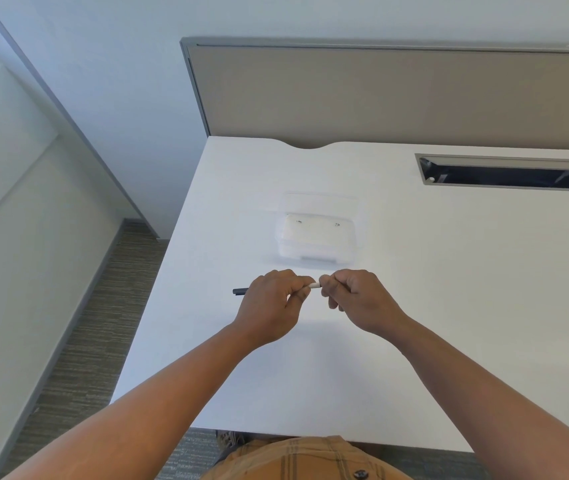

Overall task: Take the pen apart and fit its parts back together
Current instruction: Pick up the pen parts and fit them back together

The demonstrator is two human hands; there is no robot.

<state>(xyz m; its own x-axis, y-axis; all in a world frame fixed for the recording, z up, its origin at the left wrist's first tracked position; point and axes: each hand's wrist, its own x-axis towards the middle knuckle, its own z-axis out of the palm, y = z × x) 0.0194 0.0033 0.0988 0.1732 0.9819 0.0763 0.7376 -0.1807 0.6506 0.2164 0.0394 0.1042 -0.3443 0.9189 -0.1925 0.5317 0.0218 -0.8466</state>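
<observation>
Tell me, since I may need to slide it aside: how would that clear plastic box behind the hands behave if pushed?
The clear plastic box looks thin-walled with only tiny items inside, so it is probably light. It sits low and flat on the smooth white desk, so it would likely slide rather than tip. Its raised clear lid may wobble or drop shut.

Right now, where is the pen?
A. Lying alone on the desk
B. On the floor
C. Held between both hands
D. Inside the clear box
C: the left hand and right hand each grip the pen above the desk.
</observation>
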